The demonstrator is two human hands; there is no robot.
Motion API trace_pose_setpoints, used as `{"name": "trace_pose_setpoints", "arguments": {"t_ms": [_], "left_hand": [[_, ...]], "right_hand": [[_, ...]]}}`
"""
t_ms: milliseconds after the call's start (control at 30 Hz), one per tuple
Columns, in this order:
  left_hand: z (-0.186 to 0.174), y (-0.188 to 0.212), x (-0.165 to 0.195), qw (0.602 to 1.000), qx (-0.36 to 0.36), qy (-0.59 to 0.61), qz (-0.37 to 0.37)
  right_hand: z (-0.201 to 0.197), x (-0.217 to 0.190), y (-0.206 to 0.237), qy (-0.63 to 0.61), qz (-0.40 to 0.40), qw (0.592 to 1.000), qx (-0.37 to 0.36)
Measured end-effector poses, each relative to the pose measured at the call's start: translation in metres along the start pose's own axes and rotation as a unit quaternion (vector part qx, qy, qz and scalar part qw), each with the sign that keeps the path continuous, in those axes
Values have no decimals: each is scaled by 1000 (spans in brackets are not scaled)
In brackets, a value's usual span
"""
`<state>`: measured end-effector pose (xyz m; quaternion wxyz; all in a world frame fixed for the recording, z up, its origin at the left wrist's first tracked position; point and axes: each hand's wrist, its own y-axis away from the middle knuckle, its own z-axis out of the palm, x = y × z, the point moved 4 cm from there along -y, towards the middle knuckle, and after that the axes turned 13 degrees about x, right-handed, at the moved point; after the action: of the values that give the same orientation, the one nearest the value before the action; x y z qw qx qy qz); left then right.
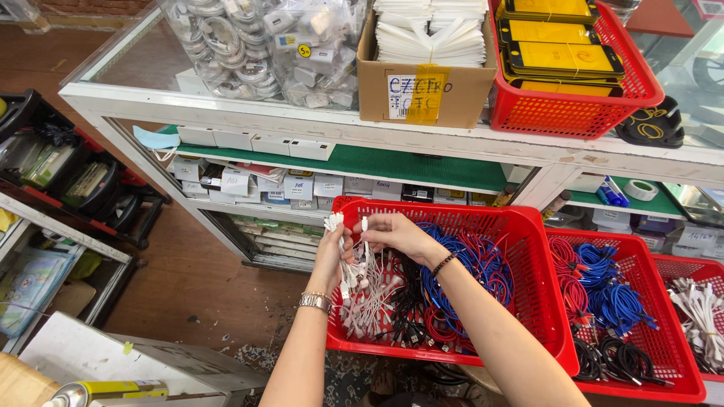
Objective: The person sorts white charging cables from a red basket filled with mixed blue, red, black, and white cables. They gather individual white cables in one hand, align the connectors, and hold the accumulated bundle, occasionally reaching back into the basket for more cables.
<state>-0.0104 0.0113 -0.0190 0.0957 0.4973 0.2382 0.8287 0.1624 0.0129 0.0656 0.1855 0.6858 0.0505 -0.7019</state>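
My left hand (pixel 329 256) grips a bunch of white cables (pixel 360 290) by their plug ends, which stick up above my fingers. The bunch hangs down into a red plastic basket (pixel 537 249). My right hand (pixel 396 232) is beside the left, pinching the plug end of one white cable at the top of the bunch. The basket also holds tangled blue cables (pixel 483 267), black cables (pixel 407 301) and some red ones. A watch is on my left wrist and a dark bead bracelet on my right.
A second red basket (pixel 664 354) at right holds red, blue and black cables; a third holds white cables (pixel 701 309). The glass counter above carries a cardboard box (pixel 422 90), bagged chargers (pixel 264 45) and a red basket of yellow-faced packs (pixel 573 105). Shelves of small boxes stand behind.
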Motion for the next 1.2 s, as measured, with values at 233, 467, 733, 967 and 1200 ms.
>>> {"name": "trace_pose_setpoints", "arguments": {"t_ms": [233, 467, 733, 967, 1200], "left_hand": [[27, 19, -2, 995, -50, -25, -77], [11, 1, -17, 990, -85, 30, -111], [-7, -16, -22, 974, -72, 107, -185], [-9, -13, -16, 997, -37, 23, -65], [15, 13, -2, 999, -46, -1, -14]], "right_hand": [[9, -1, -11, 55, -16, 995, 82], [-4, 30, -26, 9, 26, 991, 127], [-1, 114, 23, 609, 2, 790, -68], [-4, 65, 14, 646, -51, 762, -9], [-2, -20, 16, 254, -157, 952, 62]]}}
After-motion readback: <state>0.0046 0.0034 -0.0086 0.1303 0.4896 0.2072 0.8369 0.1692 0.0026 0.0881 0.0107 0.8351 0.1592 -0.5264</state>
